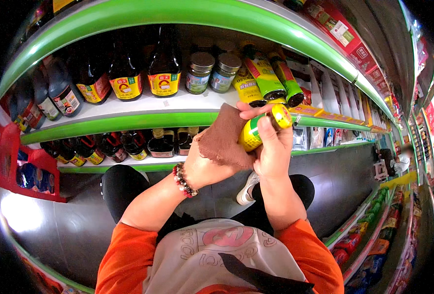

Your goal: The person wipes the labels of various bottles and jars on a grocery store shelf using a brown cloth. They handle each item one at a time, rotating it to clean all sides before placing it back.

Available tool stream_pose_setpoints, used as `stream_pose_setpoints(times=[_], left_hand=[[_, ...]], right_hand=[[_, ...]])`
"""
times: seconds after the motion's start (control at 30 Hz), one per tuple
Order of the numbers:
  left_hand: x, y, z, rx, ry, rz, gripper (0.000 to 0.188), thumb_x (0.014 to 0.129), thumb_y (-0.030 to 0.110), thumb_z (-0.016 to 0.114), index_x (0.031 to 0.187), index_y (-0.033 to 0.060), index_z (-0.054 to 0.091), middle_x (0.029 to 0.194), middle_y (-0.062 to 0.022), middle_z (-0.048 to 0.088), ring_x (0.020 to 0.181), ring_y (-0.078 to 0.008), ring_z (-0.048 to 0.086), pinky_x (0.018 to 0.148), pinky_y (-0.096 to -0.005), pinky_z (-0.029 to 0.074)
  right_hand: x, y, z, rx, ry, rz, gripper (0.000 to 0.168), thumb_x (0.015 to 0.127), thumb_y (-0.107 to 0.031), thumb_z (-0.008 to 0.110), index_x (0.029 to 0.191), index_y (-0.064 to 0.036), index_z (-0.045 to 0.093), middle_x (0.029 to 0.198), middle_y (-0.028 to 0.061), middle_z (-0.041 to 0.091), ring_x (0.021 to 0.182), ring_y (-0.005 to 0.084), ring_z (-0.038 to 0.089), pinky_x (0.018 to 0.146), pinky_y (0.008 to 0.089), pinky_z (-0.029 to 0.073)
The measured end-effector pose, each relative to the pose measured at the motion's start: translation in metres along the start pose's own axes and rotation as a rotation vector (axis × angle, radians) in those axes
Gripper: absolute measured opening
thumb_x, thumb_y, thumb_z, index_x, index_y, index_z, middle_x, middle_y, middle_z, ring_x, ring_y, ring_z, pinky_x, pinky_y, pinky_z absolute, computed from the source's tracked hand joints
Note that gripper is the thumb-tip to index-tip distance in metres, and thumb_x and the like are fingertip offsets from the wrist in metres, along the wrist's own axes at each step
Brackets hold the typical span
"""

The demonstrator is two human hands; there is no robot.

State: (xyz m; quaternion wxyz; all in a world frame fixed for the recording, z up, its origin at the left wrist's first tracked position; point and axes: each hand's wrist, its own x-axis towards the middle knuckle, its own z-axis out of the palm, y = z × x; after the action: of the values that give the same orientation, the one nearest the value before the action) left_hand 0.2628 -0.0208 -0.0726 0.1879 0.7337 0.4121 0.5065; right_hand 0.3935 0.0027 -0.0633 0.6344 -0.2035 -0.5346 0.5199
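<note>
My right hand (275, 143) grips a small jar with a yellow and green label and a yellow lid (282, 115). A brown cloth (224, 137) lies over my left hand (202, 165), which holds it against the jar's lower side; most of that hand's fingers are hidden under the cloth. Behind the hands, on the shelf (173, 101), stand two glass jars with metal lids (202, 61), dark sauce bottles with yellow labels (164, 79), and yellow and green bottles (266, 79) tilted at the right.
A green shelf edge (173, 13) arches above. More dark bottles (136, 147) stand on the lower shelf. A red crate (4, 161) with blue packs is on the floor at left. Packaged goods (349, 242) fill a rack at lower right. A person (402, 160) is far back at right.
</note>
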Motion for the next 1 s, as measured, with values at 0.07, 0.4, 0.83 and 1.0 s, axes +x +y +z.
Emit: stream_pose_setpoints(times=[0.07,0.4,0.83,1.0], left_hand=[[0.003,0.004,0.005,-0.126,0.058,-0.054,0.062,0.064,0.018,0.082,0.118,0.0052,0.055,0.107,-0.0140,0.057,0.093,-0.0313,0.059,0.083,-0.0367,0.049],[0.021,0.007,-0.014,0.296,-0.021,0.273,0.023,0.065,0.020,0.075,0.088,0.0180,0.071,0.083,-0.0083,0.059,0.074,-0.0274,0.058,0.064,-0.0390,0.045],[-0.013,-0.012,0.009,-1.680,-0.121,-0.902,0.069,0.091,0.073,0.026,0.103,0.0135,0.057,0.056,0.0002,0.050,0.033,-0.0102,0.035,0.030,-0.0221,0.026],[-0.013,-0.019,0.007,-1.577,-0.118,-0.867,0.068,0.093,0.072,0.021,0.097,0.0140,0.056,0.052,0.0018,0.044,0.032,-0.0089,0.031,0.031,-0.0219,0.022]], right_hand=[[0.007,-0.002,-0.002,0.019,-0.041,-0.076,0.023,0.092,-0.018,0.063,0.107,-0.003,0.052,0.094,0.0135,0.066,0.105,0.0311,0.061,0.101,0.0472,0.040],[0.046,-0.022,-0.004,0.370,0.262,-0.013,0.034,0.092,-0.041,0.062,0.097,-0.009,0.052,0.087,0.0054,0.058,0.085,0.0218,0.060,0.087,0.0438,0.051],[0.026,-0.005,0.002,0.016,-0.274,0.111,0.085,0.077,-0.004,0.074,0.146,-0.007,0.023,0.140,0.0175,0.044,0.128,0.0309,0.048,0.106,0.0428,0.041],[0.019,-0.002,0.000,-0.013,-0.248,0.077,0.082,0.078,-0.004,0.074,0.143,-0.006,0.024,0.138,0.0180,0.046,0.124,0.0303,0.052,0.104,0.0442,0.043]])
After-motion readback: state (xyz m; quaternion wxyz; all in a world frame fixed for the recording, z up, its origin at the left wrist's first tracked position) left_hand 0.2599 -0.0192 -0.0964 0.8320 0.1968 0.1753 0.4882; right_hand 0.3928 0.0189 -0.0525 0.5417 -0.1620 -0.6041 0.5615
